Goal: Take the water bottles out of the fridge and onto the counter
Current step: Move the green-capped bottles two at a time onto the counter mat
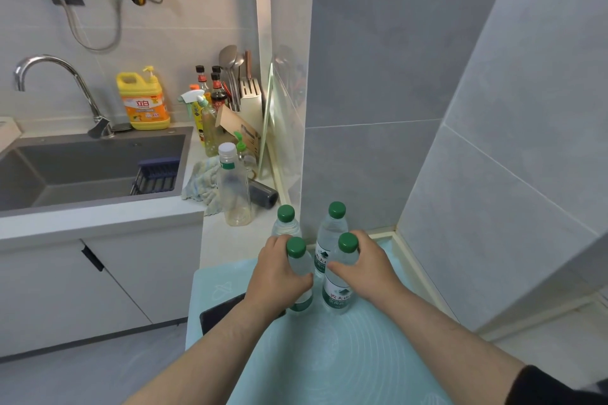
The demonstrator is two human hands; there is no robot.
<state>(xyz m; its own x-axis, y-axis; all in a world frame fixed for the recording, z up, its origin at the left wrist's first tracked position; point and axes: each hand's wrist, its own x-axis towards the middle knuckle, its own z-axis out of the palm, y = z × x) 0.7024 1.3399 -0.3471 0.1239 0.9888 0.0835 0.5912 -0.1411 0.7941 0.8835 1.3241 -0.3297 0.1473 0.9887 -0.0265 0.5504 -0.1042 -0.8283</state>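
I've got the pale stone counter [230, 237] running into the grey tiled corner. A smooth teal silicone mat [329, 355] covers the near surface, probably as a non-slip footing. My left hand [276, 276] wraps round the front left bottle [301, 270] and my right hand [370, 268] clasps the front right bottle [339, 291]. Both bottles are upright on the mat, and I'd say I'm gripping them high on the body for steadiness. The rear left bottle [285, 225] and rear right bottle [332, 233] stand just behind, clustered close to save room. They're clear, thin plastic with white labels and hard green screw caps [296, 246].
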